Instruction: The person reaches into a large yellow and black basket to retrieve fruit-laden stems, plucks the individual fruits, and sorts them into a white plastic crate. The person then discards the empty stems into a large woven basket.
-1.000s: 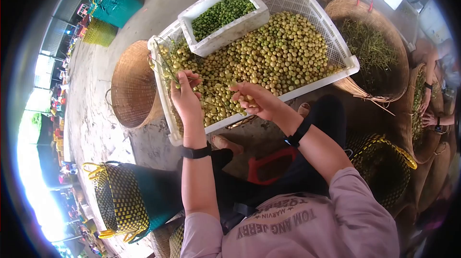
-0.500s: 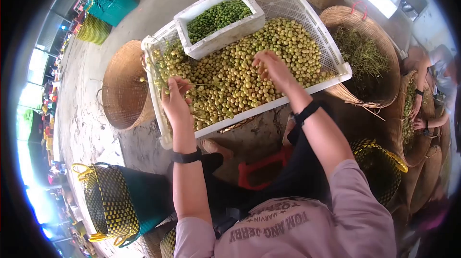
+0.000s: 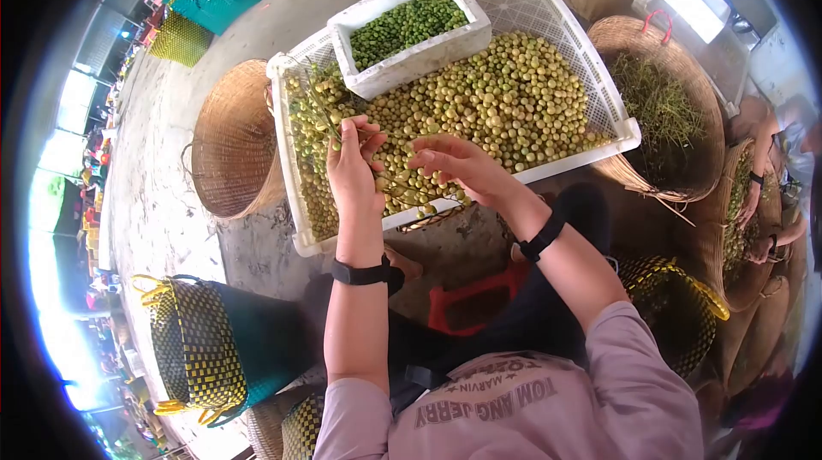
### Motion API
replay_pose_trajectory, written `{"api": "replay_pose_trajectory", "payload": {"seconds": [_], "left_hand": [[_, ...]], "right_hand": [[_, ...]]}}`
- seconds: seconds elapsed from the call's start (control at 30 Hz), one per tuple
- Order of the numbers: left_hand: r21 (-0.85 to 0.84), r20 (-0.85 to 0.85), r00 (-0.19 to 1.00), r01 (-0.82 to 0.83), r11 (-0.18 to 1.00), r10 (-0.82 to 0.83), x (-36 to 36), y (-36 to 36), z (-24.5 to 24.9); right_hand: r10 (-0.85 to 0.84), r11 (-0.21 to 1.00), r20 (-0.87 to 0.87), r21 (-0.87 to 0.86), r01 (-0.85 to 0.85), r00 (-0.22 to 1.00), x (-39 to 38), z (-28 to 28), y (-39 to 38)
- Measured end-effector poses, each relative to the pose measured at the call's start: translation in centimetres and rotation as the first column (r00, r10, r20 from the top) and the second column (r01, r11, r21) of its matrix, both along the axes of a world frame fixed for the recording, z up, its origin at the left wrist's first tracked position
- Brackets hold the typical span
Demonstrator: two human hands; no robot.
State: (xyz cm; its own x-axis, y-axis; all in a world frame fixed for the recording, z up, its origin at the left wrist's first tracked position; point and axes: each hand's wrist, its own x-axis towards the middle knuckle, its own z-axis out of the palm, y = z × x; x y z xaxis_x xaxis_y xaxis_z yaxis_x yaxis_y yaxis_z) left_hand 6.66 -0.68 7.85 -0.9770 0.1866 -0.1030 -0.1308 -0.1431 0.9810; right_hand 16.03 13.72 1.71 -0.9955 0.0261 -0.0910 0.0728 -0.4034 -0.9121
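Left hand [image 3: 355,173]: fingers closed round a thin green stem [image 3: 322,104], which rises beyond the knuckles. Right hand [image 3: 467,170]: just beside it, fingers loosely curled; cannot tell whether they pinch anything. Below and beyond both, yellow-green fruit [image 3: 531,83] heaped in a white crate [image 3: 556,167]. Farther ahead of the hands, a white box [image 3: 428,59] of small green fruit. Out left of the left hand, a wicker basket [image 3: 235,139].

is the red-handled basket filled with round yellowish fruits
No, the red-handled basket holds thin greenish stems, while the round yellowish fruits lie in the white crate.
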Motion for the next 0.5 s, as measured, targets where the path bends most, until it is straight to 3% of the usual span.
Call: {"api": "replay_pose_trajectory", "payload": {"seconds": [0.07,0.3,0.37,0.4,0.47,0.5], "left_hand": [[-0.006,-0.004,1.0,0.013,1.0,-0.013,0.2,0.2,-0.3],[-0.016,-0.009,1.0,-0.003,1.0,0.003,0.6,0.3,-0.1],[-0.013,-0.034,0.999,-0.007,1.0,0.007,0.3,0.0,-0.3],[-0.011,-0.059,0.998,-0.011,1.0,0.01,0.2,-0.2,-0.4],[-0.019,-0.056,0.998,-0.027,0.999,0.026,-0.1,-0.5,-0.1],[-0.027,-0.053,0.998,-0.039,0.999,0.037,-0.2,-0.5,0.1]], "right_hand": [[-0.046,0.985,0.006,-0.164,0.047,0.999,-0.3,-0.4,-0.9],[-0.078,0.949,-0.036,-0.308,0.063,0.996,-0.1,-1.1,-1.3],[-0.126,0.87,-0.086,-0.488,0.069,0.988,0.0,-1.8,-0.8],[-0.122,0.87,-0.088,-0.488,0.065,0.989,0.1,-2.1,-0.5],[-0.221,0.755,0.117,-0.608,0.246,0.968,0.2,-2.1,0.2],[-0.219,0.756,0.115,-0.608,0.243,0.969,0.1,-2.0,0.6]]}}
